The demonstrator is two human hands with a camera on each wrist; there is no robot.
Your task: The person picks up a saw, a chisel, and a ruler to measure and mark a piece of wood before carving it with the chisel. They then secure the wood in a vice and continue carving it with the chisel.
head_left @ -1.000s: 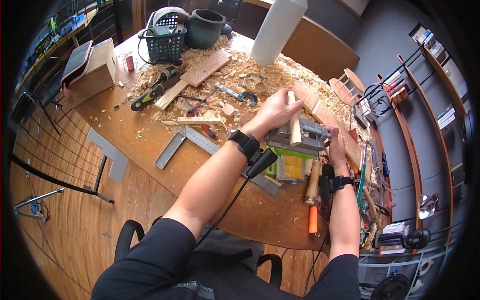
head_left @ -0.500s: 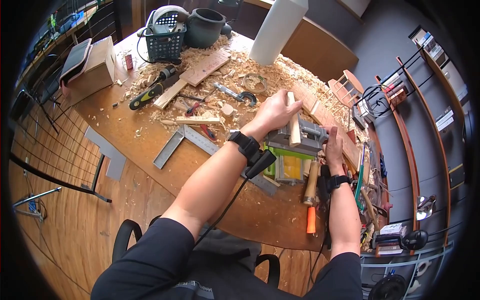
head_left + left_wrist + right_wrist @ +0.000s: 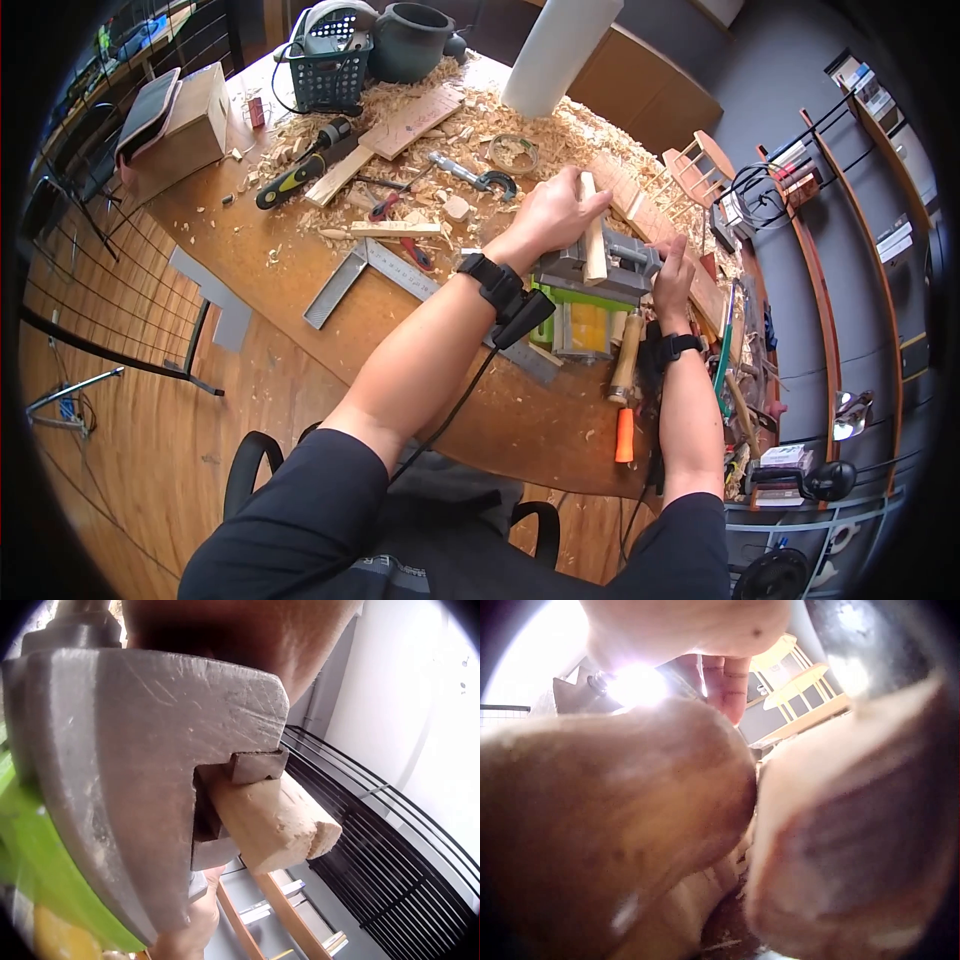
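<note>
In the head view the left hand (image 3: 548,212) pinches a pale wooden stick (image 3: 594,240) between thumb and fingers at the grey metal vise (image 3: 622,283). Close up in the left wrist view, the stick's rough end (image 3: 274,825) juts from between the vise jaws, below the left hand (image 3: 247,630). Against the vise's right end is the right hand (image 3: 673,285), its fingers raised and loosely bent. The right wrist view shows the right hand (image 3: 690,630) with fingers extended; its contact with the vise is hidden there.
A wooden-handled tool (image 3: 627,357) and an orange handle (image 3: 625,435) lie below the right hand. Left of the vise are a metal square (image 3: 337,290), a clamp (image 3: 460,172) and loose sticks. Shavings (image 3: 560,140) cover the table's far part, beside a white cylinder (image 3: 555,60).
The right hand's fingers have changed pose at the vise's end, now more spread and bent. The left hand keeps its hold on the stick. The head view has shifted slightly.
</note>
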